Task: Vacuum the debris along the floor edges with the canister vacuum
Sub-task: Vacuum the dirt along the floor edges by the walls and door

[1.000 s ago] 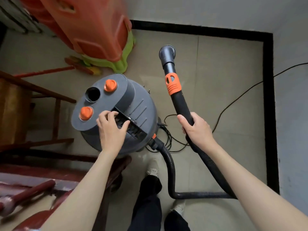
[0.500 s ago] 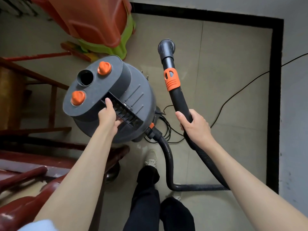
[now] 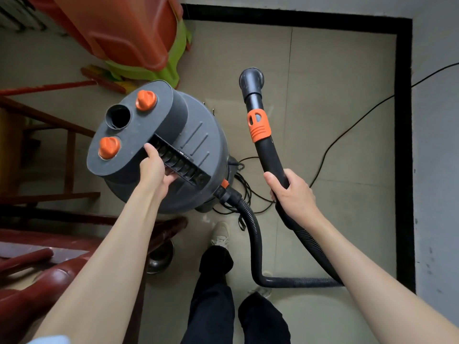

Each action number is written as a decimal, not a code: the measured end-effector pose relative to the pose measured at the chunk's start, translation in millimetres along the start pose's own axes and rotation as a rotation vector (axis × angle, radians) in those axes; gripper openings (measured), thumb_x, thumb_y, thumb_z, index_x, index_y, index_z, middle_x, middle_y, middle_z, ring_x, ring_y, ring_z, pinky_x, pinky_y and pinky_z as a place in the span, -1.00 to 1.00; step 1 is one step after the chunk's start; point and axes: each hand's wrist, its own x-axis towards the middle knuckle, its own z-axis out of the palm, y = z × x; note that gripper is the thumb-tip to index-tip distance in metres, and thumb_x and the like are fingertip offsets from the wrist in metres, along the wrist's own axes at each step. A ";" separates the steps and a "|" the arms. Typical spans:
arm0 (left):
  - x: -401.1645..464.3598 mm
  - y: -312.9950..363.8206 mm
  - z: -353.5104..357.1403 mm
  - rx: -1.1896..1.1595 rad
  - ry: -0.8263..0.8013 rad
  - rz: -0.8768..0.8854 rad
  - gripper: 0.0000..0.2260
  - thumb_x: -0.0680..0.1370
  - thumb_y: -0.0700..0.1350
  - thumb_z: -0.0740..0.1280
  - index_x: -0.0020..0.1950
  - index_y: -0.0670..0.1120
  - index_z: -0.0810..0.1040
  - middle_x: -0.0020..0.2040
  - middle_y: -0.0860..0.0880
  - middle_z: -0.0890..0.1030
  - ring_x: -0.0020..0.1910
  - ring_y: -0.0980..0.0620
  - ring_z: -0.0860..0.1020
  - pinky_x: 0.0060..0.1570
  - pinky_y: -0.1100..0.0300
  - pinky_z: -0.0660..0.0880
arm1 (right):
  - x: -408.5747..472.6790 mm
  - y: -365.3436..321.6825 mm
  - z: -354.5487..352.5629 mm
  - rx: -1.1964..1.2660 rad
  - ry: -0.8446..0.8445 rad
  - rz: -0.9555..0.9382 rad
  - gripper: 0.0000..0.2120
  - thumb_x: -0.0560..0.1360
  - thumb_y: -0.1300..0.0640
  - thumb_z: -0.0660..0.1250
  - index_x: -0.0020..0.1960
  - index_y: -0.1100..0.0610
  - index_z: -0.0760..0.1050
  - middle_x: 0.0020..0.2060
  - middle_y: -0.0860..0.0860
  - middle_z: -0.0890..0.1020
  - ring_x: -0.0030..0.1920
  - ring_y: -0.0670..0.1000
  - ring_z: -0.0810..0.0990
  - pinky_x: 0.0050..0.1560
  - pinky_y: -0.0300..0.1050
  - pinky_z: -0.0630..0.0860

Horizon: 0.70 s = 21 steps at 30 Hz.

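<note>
A grey canister vacuum (image 3: 198, 142) with two orange knobs stands on the tiled floor ahead of my feet. My left hand (image 3: 155, 170) grips the ribbed carry handle (image 3: 183, 162) on its lid, fingers curled under it. My right hand (image 3: 291, 192) grips the black hose wand (image 3: 269, 155) below its orange collar (image 3: 258, 125). The grey nozzle (image 3: 251, 79) points toward the far floor edge. The ribbed hose (image 3: 255, 247) loops from the canister past my shoes and back up to my right hand.
Black skirting (image 3: 403, 145) lines the far and right floor edges. A black power cord (image 3: 347, 130) crosses the floor to the right wall. Orange and green plastic chairs (image 3: 129, 38) stand at the top left, wooden furniture (image 3: 69, 155) and a dark red chair (image 3: 32, 289) at the left.
My left hand slid from the top of the lid to under the carry handle and now grips it. The view shifted slightly; my right hand kept its hold on the wand.
</note>
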 end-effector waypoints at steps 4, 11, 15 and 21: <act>0.3 -0.6 11.6 0.040 -0.029 0.023 -0.52 0.66 0.12 -0.01 0.46 -0.15 0.27 0.28 -0.10 0.50 0.08 -0.06 0.55 0.09 -0.09 0.53 | 5.1 4.0 0.2 0.013 0.017 0.006 -0.68 0.56 -0.25 0.17 -0.20 -0.03 0.35 -0.26 -0.06 0.61 -0.11 0.07 0.55 -0.07 -0.06 0.34; -25.5 -16.6 23.1 0.086 -0.065 0.125 -0.58 0.66 0.04 0.08 0.42 -0.17 0.31 0.29 -0.10 0.50 0.18 -0.03 0.52 0.11 0.05 0.52 | 6.0 25.6 -6.3 0.042 0.024 -0.013 -0.67 0.55 -0.25 0.17 -0.20 -0.02 0.35 -0.25 -0.05 0.61 -0.09 0.09 0.56 -0.04 -0.04 0.37; -57.1 -44.0 19.9 0.135 -0.096 0.188 -0.75 0.63 0.04 0.20 0.11 -0.12 0.49 0.16 -0.07 0.58 0.14 0.00 0.57 0.04 0.12 0.56 | -3.3 52.9 -23.0 0.026 0.023 -0.047 -0.68 0.55 -0.25 0.18 -0.21 -0.04 0.34 -0.26 -0.06 0.60 -0.09 0.10 0.55 -0.04 -0.04 0.36; -107.0 -128.1 41.2 0.298 0.081 0.462 -0.70 0.58 0.00 0.29 0.26 -0.08 0.45 0.14 -0.02 0.55 0.08 0.04 0.55 0.13 0.10 0.52 | -14.4 127.1 -46.2 0.018 0.059 -0.070 -0.65 0.55 -0.26 0.18 -0.15 0.02 0.37 -0.25 -0.05 0.58 -0.09 0.11 0.54 -0.07 -0.05 0.32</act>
